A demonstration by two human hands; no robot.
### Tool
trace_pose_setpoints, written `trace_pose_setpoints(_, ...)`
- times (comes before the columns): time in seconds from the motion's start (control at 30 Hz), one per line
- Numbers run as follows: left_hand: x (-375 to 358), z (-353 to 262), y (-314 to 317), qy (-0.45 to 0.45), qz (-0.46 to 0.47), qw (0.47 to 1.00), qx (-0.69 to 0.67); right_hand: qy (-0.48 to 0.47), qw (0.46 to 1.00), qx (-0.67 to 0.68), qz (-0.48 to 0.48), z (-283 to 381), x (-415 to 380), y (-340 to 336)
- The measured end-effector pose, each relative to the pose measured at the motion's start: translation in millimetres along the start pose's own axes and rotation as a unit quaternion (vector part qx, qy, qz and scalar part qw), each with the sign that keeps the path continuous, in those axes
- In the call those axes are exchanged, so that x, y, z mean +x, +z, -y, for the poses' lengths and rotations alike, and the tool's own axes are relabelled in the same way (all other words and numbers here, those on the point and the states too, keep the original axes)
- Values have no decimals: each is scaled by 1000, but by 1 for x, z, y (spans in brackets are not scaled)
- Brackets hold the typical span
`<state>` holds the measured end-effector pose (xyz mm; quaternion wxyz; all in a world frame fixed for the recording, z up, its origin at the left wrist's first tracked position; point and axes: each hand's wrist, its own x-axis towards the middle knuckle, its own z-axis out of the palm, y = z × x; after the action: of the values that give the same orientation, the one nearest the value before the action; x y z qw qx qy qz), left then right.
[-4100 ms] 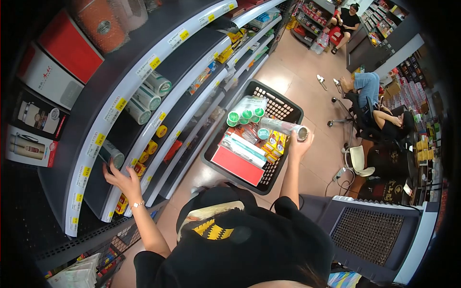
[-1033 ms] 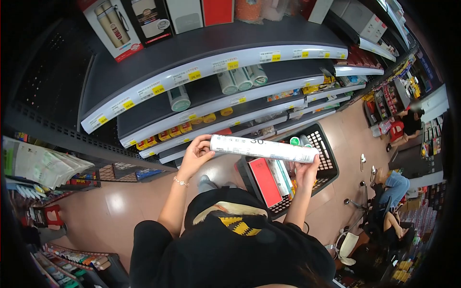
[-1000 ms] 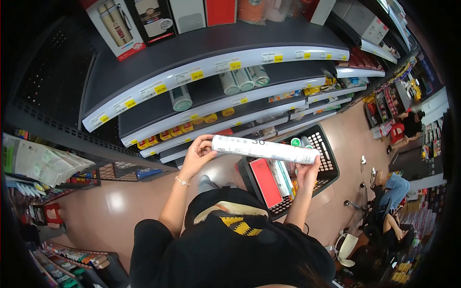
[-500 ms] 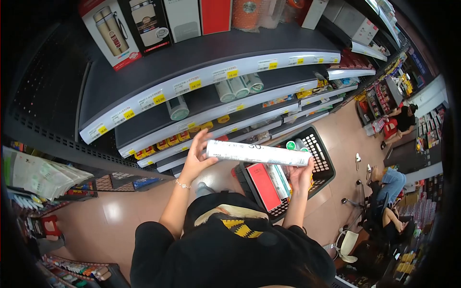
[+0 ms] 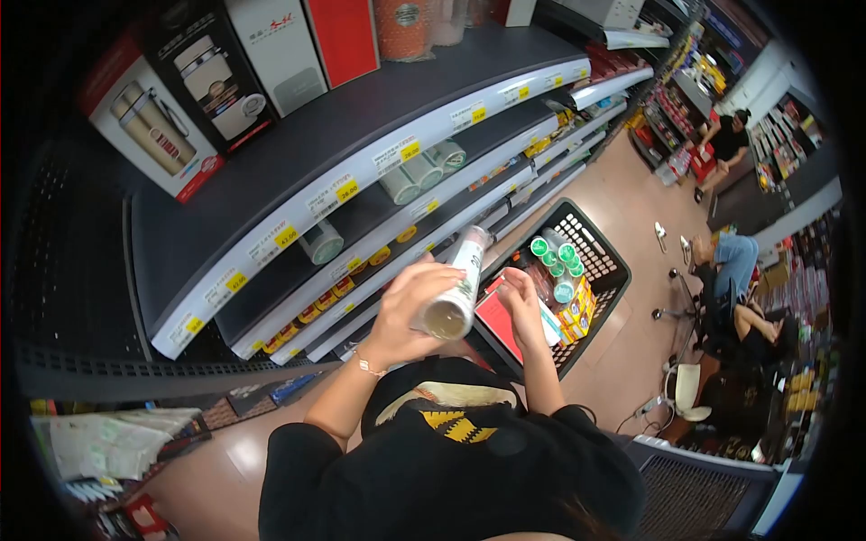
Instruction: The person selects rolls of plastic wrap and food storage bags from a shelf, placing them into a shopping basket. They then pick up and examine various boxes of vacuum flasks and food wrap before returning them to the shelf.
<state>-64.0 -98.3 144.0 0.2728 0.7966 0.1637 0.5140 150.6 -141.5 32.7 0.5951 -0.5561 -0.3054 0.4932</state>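
The white roll (image 5: 456, 287) is held in front of the person's chest, its long axis running from the open end near the person up and away toward the shelves (image 5: 379, 162). The left hand (image 5: 410, 307) wraps its fingers around the near end, while the right hand (image 5: 523, 302), fingers loosely curled, hovers just beside the roll over the black basket (image 5: 600, 270) of goods on the floor.

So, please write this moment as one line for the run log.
left hand: grips white roll | right hand: open, beside roll | roll end faces camera | black basket below | shelf at left
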Motion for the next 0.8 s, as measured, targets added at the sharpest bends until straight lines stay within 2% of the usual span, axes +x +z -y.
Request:
trace_pose_setpoints(0.03,2,2,1,11,18,1000,2,-80,992,-90,48,13,-10,9)
trace_pose_setpoints(0.1,5,6,3,36,56,998,7,-105,984,-25,143,47,-35,28)
trace_pose_setpoints(0.13,6,11,6,42,68,997,3,-170,968,-57,177,53,-39,29)
trace_pose_setpoints(0.17,9,12,5,48,99,994,27,-167,967,-46,186,60,-44,32)
trace_pose_setpoints(0.23,15,12,4,62,156,983,77,-149,977,40,148,71,-64,46)
trace_pose_setpoints(0.27,18,12,5,71,176,978,81,-209,970,-71,99,78,-73,54)
trace_pose_setpoints(0.33,15,20,14,97,170,978,66,-308,906,-290,0,87,-86,68)
trace_pose_setpoints(0.43,9,26,31,134,136,980,51,-341,848,-396,-89,73,-91,74)
trace_pose_setpoints(0.47,8,25,34,141,132,980,52,-319,857,-390,-109,77,-96,77)
trace_pose_setpoints(0.5,8,25,37,149,128,979,54,-336,850,-387,-127,75,-98,76)
trace_pose_setpoints(0.6,13,31,49,237,103,965,55,-366,840,-353,-190,66,-101,73)
trace_pose_setpoints(0.67,16,37,60,268,105,957,47,-391,813,-369,-222,69,-100,70)
trace_pose_setpoints(0.77,36,39,64,214,137,964,77,-418,794,-366,-247,69,-94,55)
trace_pose_setpoints(0.8,42,43,62,166,151,971,79,-427,795,-357,-240,69,-91,48)
